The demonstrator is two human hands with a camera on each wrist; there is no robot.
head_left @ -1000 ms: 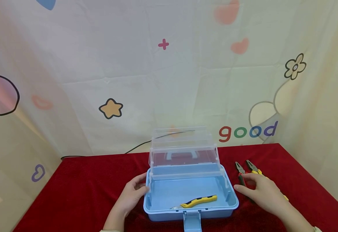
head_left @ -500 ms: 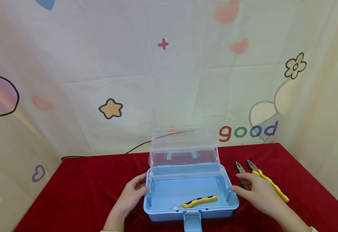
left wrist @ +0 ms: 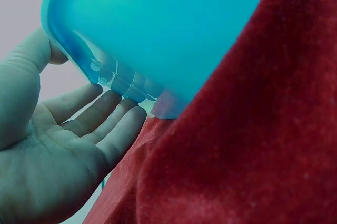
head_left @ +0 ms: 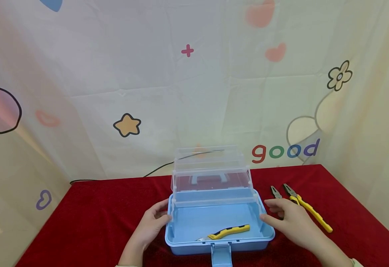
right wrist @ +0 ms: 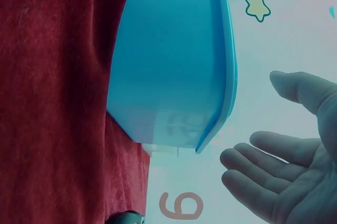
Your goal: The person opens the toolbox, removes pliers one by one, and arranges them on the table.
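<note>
A light blue toolbox [head_left: 198, 222] stands with its clear lid [head_left: 211, 181] raised. Inside lies a tool with a curved yellow-and-black handle [head_left: 229, 231] and a silvery tip. My left hand [head_left: 149, 227] holds the left wall: the thumb lies at the rim, and in the left wrist view the fingertips [left wrist: 131, 113] meet the outside. Beside the right wall hovers my right hand [head_left: 294, 222], fingers spread and holding nothing, its thumb tip overlapping the rim in the head view. That hand covers the handles of one pair of pliers [head_left: 276, 192]; yellow-handled pliers [head_left: 314, 215] lie beyond.
A dark red cloth [head_left: 107, 211] covers the table. Behind it hangs a pale printed curtain [head_left: 201, 92]. A black cable [head_left: 158, 170] runs along the back, passing behind the clear lid. The front latch [head_left: 222, 254] hangs down toward the near edge.
My right hand has moved left from over the pliers to the toolbox's right rim, uncovering the yellow handles. The left hand and the toolbox have stayed in place.
</note>
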